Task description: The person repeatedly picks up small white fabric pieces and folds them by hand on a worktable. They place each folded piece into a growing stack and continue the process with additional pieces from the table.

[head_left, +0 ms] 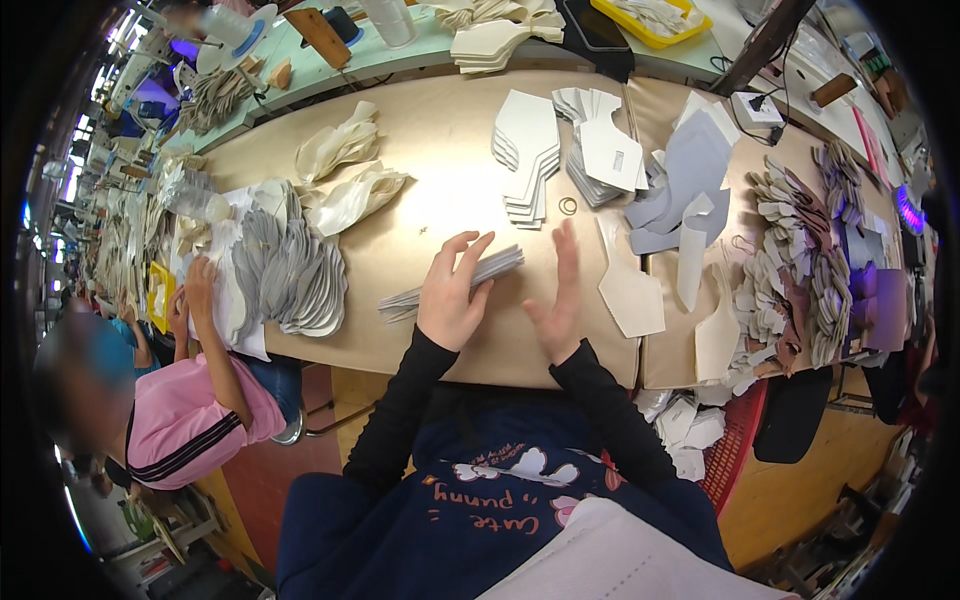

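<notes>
My left hand (452, 300) grips a thin stack of grey cut pieces (500, 263), its fingers on the far side and its thumb on the near side. The stack lies slantwise just above the tabletop or on it; I cannot tell which. To its right, my right hand (558, 305) is raised with fingers stretched and thumb apart, holding nothing. Beyond that hand lie a small ring-shaped band (568, 206) and a stepped stack of white cut pieces (527, 150). A single cream piece (632, 295) rests right of my right hand.
Fanned grey pieces (290, 260) lie at left, near a co-worker in a pink shirt (200, 415). Grey-blue sheets (690, 170) and brownish bundles (790, 220) cover the right side. A white power socket (757, 110) stands at the back. A red basket (738, 440) sits below the table edge.
</notes>
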{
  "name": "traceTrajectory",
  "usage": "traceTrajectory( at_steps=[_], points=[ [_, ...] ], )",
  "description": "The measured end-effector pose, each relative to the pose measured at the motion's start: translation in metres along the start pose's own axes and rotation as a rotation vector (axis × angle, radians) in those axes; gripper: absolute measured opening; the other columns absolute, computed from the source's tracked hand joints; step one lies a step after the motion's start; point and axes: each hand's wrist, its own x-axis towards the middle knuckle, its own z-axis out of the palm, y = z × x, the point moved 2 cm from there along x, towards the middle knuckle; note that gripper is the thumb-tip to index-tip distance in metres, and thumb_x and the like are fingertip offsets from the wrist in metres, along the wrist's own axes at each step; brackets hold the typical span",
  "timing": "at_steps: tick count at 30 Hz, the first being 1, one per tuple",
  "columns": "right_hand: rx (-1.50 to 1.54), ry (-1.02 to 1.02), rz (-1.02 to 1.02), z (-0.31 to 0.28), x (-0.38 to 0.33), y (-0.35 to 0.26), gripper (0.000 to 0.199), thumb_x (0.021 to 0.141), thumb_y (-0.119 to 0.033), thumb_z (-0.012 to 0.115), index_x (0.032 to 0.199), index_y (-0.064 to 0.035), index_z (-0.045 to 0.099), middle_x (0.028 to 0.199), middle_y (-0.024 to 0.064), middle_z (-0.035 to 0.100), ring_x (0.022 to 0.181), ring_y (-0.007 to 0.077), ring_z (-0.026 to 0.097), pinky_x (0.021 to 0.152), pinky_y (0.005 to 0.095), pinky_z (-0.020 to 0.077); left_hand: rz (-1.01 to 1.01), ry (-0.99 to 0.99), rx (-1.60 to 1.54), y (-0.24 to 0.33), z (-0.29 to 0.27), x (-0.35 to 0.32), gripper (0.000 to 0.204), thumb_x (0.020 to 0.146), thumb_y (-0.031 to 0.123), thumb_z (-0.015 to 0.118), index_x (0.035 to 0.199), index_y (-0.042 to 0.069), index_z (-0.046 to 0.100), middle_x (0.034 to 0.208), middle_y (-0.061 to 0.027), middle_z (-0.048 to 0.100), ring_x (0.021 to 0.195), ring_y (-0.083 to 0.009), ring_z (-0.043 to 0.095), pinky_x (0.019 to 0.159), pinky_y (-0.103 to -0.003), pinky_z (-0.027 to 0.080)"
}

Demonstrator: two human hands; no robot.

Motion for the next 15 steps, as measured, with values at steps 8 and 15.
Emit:
traceTrajectory(
  at_steps=[8,15],
  points=[
    [-0.247,-0.036,-0.045,0.003,-0.004,-0.008,0.060,0.088,-0.012,0.073,0.142,0.0035,0.052,0.154,0.0217,0.044,0.138,0.0368,0.048,0.109,0.0436,0.0435,0.109,-0.028,0.207,0.009,-0.001,0.003,0.070,0.076,0.005,0.076,0.142,0.015,0.055,0.133,-0.0089,0.057,0.118,-0.0312,0.057,0.098,-0.042,0.047],
    [0.112,0.011,0.267,0.010,-0.011,0.005,0.043,0.095,-0.001,0.064,0.136,0.0058,0.053,0.142,0.0199,0.057,0.120,0.0276,0.064,0.100,0.0351,0.0516,0.129,0.003,0.147,0.004,0.002,0.004,0.061,0.080,-0.004,0.065,0.137,0.018,0.061,0.127,-0.0057,0.061,0.111,-0.0271,0.060,0.092,-0.040,0.049]
  ],
)
